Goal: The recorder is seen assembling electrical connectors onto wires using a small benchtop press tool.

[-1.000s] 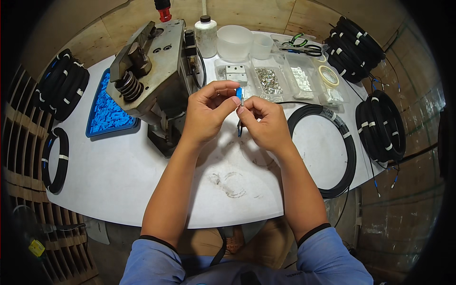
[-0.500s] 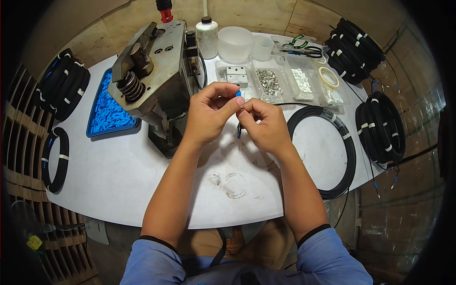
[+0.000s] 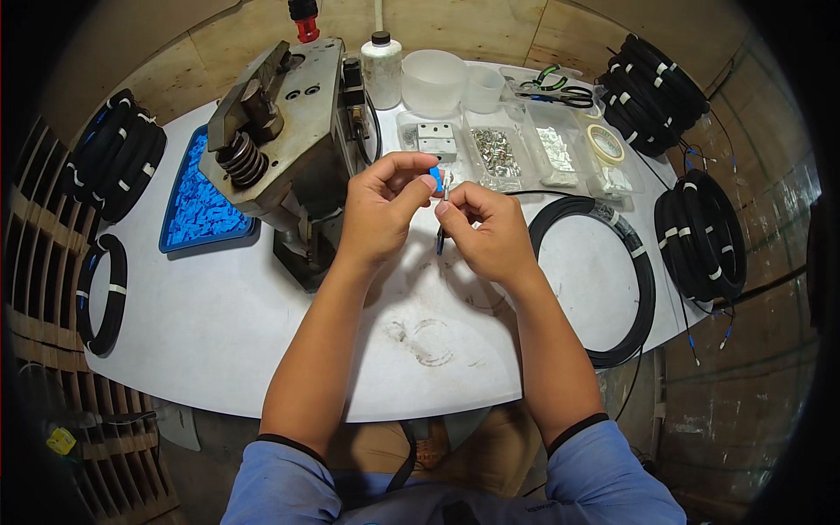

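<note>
Right of the metal press, my left fingers, pressed together, pinch a small blue plastic sleeve; my right fingers, also closed, grip a black cable below its metal terminal, seemingly to leave it exposed beside the sleeve.

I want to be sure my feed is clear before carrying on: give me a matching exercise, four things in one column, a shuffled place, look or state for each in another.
Things:
1. Small blue piece
2. Whitish bottle
3. Tape roll
4. Blue tray

Places, looks and states:
A. Left of the metal machine
B. Ring-shaped and cream
C. Pinched in the left hand
D. Topped with a dark cap

Pairs: 1-C, 2-D, 3-B, 4-A
</note>
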Tool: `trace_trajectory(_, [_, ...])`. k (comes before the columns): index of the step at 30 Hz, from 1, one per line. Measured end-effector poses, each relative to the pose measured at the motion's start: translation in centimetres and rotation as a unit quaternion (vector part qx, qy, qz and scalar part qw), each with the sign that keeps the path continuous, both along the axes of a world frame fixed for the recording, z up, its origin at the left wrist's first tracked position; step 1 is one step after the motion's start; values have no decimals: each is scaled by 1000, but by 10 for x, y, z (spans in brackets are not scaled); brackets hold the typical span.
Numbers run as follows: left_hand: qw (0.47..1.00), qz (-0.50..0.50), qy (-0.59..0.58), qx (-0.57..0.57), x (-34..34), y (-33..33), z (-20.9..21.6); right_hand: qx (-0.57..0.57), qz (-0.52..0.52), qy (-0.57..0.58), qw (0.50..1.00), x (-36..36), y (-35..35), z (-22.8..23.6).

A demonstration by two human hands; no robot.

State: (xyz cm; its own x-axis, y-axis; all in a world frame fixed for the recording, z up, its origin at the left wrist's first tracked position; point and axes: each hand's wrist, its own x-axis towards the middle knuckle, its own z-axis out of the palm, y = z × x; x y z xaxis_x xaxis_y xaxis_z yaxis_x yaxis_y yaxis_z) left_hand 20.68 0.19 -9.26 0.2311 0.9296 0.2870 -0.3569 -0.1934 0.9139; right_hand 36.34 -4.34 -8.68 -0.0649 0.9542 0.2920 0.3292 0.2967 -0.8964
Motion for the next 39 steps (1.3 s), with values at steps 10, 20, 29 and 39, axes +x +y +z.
trace_trajectory(10, [1000, -9, -3, -1, -1, 1, -2, -24, 16, 7, 1000, 2, 1, -2])
trace_trajectory(20, [1000, -7, 0, 3, 0, 1, -2, -21, 21, 14, 999, 0, 1, -2])
trace_trajectory(29, [999, -16, -28, -38, 11, -2, -9, 35, 0, -7, 999, -2, 3, -7])
trace_trajectory(39, [997, -11, -24, -74, 13, -1, -13, 29, -3, -17, 999, -4, 2, -6])
